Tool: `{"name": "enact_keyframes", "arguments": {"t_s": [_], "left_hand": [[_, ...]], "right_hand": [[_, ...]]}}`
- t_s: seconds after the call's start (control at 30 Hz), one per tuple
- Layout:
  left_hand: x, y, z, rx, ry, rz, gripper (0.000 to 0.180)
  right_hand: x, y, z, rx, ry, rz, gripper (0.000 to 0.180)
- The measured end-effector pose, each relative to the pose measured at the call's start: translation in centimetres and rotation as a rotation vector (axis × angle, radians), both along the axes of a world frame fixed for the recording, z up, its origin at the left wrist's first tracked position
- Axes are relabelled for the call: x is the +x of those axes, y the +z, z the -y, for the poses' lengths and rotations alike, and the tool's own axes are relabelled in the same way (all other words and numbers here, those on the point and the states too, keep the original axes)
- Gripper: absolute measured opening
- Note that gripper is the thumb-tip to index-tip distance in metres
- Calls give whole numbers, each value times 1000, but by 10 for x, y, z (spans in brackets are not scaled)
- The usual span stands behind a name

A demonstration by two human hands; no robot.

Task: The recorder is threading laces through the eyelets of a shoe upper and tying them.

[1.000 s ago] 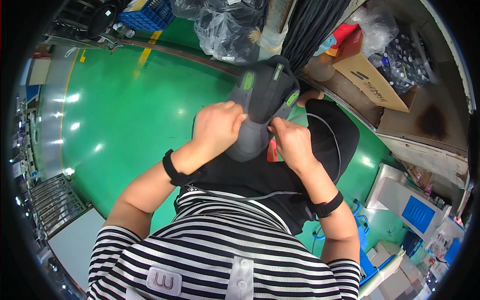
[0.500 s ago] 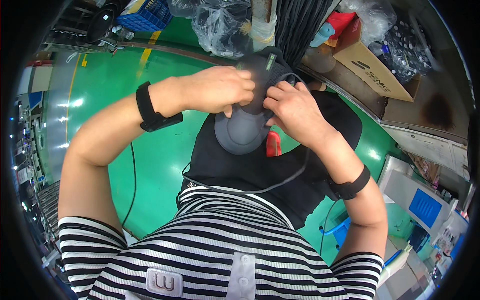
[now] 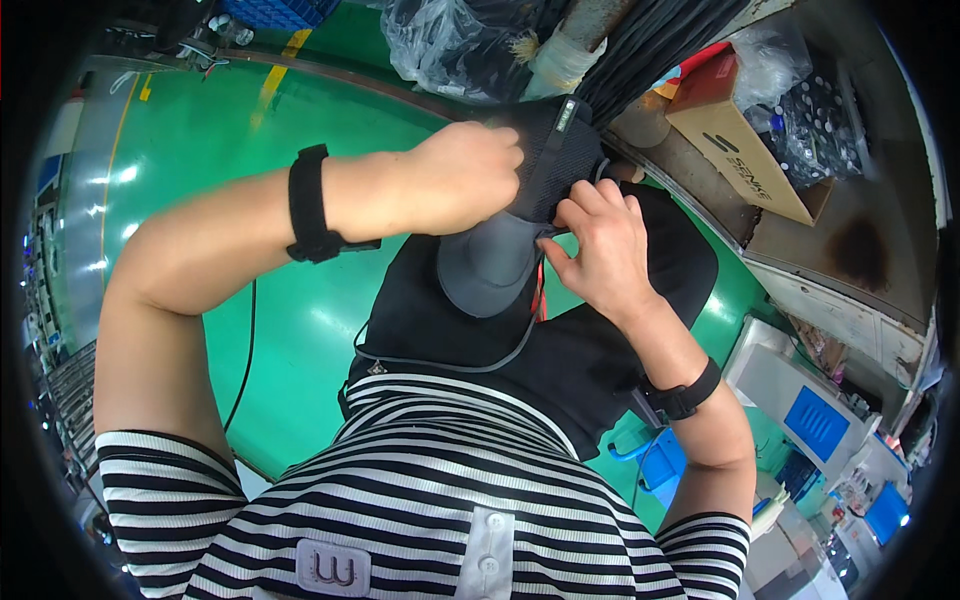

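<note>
A dark grey cap [image 3: 490,272] with a curved brim and a mesh crown is held over my lap, its brim toward me. My left hand [image 3: 462,178] is closed at the cap's left side, near where brim and crown meet; its fingertips are hidden. On the other side, my right hand [image 3: 605,240] pinches the cap's edge between thumb and curled fingers. A small dark label [image 3: 566,114] sits on the far part of the crown. What lies under the cap is hidden.
Beyond the cap hang bundled black cables [image 3: 655,55] and clear plastic bags [image 3: 445,50]. An opened cardboard box [image 3: 740,150] with plastic-wrapped dark parts stands on a stained metal shelf [image 3: 850,240] at right. A thin cable [image 3: 450,366] crosses my lap. Blue seat [image 3: 660,462] lies lower right.
The cap has tilted slightly, its crown turning to the right. My left hand has rolled over with its back more upward. The right hand has shifted a little downward along the cap's edge.
</note>
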State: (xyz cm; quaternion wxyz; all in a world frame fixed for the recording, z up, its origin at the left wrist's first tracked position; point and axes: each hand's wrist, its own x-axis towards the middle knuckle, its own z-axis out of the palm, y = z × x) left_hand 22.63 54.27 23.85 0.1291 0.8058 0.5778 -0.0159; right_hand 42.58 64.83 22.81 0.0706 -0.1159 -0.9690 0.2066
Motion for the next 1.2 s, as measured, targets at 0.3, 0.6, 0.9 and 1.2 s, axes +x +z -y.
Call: {"name": "enact_keyframes", "arguments": {"t_s": [0.3,0.6,0.9,1.2], "left_hand": [[-11,12,-13,-210,50,169,14],[4,10,-22,-326,234,99,9],[-2,13,-9,-157,-27,11,18],[-4,9,-19,-214,39,97,15]], "right_hand": [[2,1,-1,-6,24,1,25],[3,-2,-1,48,79,-34,20],[3,-2,-4,118,168,-47,22],[8,-14,-9,61,175,-117,19]]}}
